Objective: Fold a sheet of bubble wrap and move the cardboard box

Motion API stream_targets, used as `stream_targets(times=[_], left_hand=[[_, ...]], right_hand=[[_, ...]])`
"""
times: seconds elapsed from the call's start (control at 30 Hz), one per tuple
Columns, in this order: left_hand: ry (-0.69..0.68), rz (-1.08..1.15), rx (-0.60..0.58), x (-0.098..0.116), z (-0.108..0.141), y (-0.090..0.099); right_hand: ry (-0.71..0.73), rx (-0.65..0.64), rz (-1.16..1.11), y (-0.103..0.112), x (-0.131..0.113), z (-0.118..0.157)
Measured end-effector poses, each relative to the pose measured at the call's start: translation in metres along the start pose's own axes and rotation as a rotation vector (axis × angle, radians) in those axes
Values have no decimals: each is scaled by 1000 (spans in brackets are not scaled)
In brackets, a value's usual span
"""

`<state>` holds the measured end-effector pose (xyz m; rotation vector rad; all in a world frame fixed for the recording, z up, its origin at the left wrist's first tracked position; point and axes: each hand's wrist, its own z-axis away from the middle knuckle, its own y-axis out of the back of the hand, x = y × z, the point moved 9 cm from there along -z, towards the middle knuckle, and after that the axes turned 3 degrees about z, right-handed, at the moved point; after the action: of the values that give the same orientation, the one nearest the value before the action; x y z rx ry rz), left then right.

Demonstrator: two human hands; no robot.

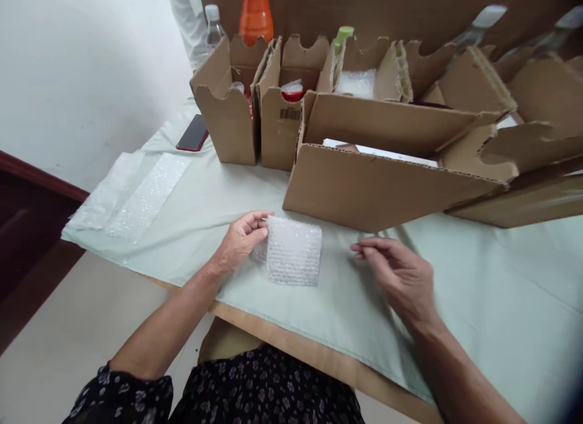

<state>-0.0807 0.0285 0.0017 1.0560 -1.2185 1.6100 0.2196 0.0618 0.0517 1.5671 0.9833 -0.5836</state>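
A small square of bubble wrap (pixel 294 252), folded like a pouch, lies on the pale green tablecloth in front of me. My left hand (pixel 248 234) pinches its upper left edge between thumb and fingers. A loose clear flap shows beside the square, under that hand. To the right, apart from the bubble wrap, my right hand (pixel 397 271) hovers with thumb and fingers pressed together. Whether anything small sits in that pinch I cannot make out.
A large open cardboard box (pixel 387 184) stands just beyond my hands, with narrower cardboard boxes (pixel 234 123) behind. Bubble wrap strips (pixel 148 196) and a phone (pixel 193 133) lie to the left. An orange bottle (pixel 255 17) rises at the back. The table's wooden edge (pixel 282 345) runs near my lap.
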Motion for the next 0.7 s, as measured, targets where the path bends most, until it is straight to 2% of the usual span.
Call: stream_targets(times=[0.1,0.2,0.27,0.4,0.53,0.6,0.7], left_hand=[[34,85,-1,-6,-1,2],[74,111,-34,-11,0,-1],[94,100,-77,-13,2,-5],[87,25,-186,-11,8,-15],[33,-205,-331,1,20,-34],[-46,-361,-384,9,23,-49],[-217,-514,-435,18,23,-77]], right_hand=[[58,-253,25,-44,-26,1],[-45,-416,-84,-79,-28,1],[-144,-470,-211,-91,-23,5],[-331,-517,-466,-92,-11,19],[-456,-568,-588,-81,-2,33],[-497,-577,-659,-78,3,36],[-548,-522,-774,-73,13,35]])
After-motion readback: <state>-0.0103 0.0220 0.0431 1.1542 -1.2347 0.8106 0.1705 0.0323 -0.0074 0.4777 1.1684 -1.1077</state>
